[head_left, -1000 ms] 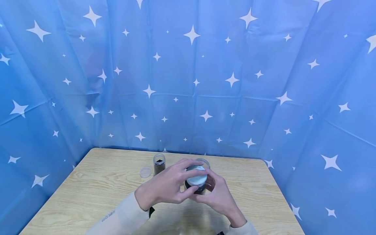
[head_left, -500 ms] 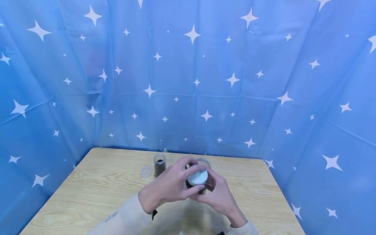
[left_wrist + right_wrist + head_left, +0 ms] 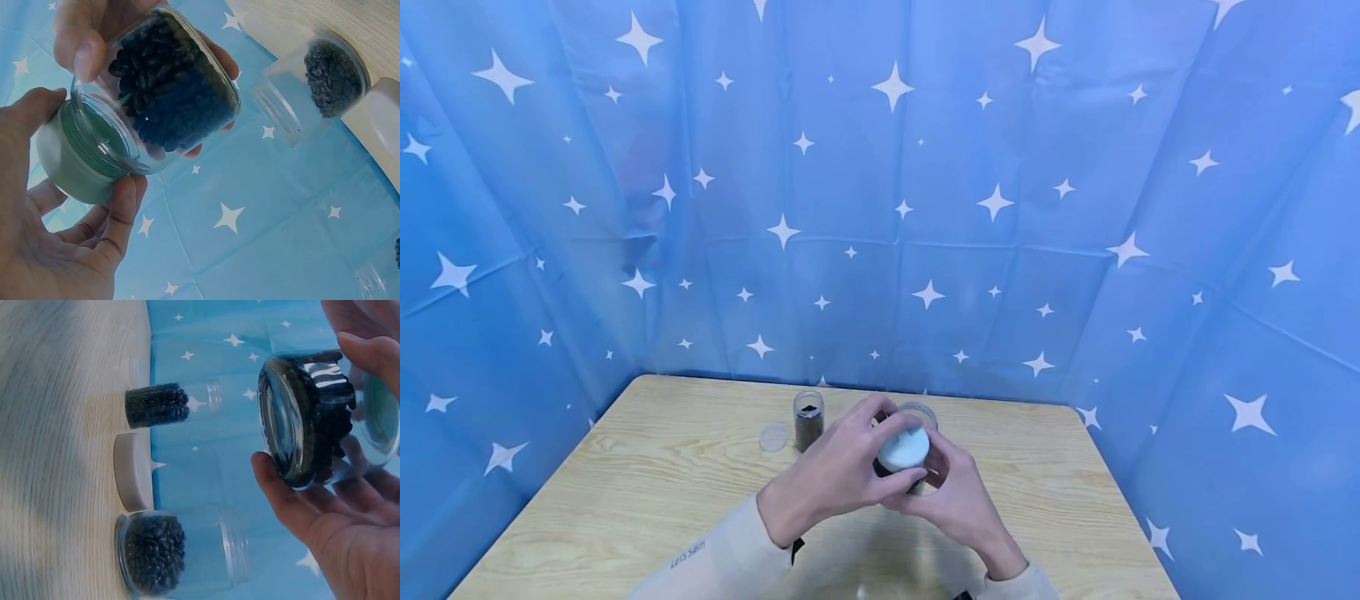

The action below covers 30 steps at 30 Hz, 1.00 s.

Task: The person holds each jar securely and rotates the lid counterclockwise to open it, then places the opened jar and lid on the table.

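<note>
A clear jar part-filled with dark seeds or beans is raised in front of me, above the table. My right hand grips the jar's body, its fingers wrapped round the side. On the jar's mouth sits a pale green lid, which my left hand holds by the edge between thumb and fingers. In the left wrist view the jar is tilted in the frame, with the lid against its threaded neck. My hands hide much of the jar in the head view.
Behind my hands stands a larger uncovered jar holding dark beans. A narrow jar with dark contents is left of it, beside a flat clear lid. A pale thick lid lies between the jars. The wooden table meets a blue star curtain.
My left fingers have drawn back a little over the lid, showing more of its top. The left wrist has shifted slightly right. My right hand keeps its place on the jar.
</note>
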Available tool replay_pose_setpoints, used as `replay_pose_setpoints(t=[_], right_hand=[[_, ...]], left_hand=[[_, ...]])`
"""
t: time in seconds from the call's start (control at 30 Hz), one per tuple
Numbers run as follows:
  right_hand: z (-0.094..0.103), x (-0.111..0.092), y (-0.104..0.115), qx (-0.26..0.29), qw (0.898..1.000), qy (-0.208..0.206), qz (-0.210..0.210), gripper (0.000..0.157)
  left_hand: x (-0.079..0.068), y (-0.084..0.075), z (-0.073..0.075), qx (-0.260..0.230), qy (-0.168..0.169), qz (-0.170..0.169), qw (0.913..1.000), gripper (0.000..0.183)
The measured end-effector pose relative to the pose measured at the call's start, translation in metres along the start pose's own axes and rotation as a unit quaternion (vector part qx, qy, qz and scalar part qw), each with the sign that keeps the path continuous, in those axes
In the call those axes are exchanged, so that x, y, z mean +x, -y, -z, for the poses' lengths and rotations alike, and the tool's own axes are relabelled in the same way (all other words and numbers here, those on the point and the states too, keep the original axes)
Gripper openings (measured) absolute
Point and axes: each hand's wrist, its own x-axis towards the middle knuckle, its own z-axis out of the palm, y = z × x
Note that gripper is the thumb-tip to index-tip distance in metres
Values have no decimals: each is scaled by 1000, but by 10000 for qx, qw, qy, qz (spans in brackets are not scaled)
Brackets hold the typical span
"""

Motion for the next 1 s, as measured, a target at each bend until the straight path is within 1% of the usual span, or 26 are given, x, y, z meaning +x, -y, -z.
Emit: replay_pose_setpoints(t=[0.2, 0.4, 0.63, 0.73, 0.87, 1.0], right_hand=[[2, -1, 2, 88, 9999, 96, -34, 79], [6, -3, 2, 113, 9999, 95, -69, 78], [7, -5, 2, 121, 9999, 102, 3, 79], [8, -5, 3, 144, 9998, 118, -1, 81], [9, -4, 5, 154, 9997, 192, -46, 80], [11, -4, 4, 110, 9994, 286, -175, 79]], left_hand=[[0, -2, 0, 21, 20, 63, 10000, 52], [-1, -6, 0, 251, 76, 122, 9996, 54], [0, -5, 0, 531, 9, -31, 9986, 58], [1, -3, 2, 522, 87, -130, 9985, 61], [2, 2, 9, 444, 346, -247, 9981, 68], [3, 7, 13, 253, 604, -545, 9964, 71]])
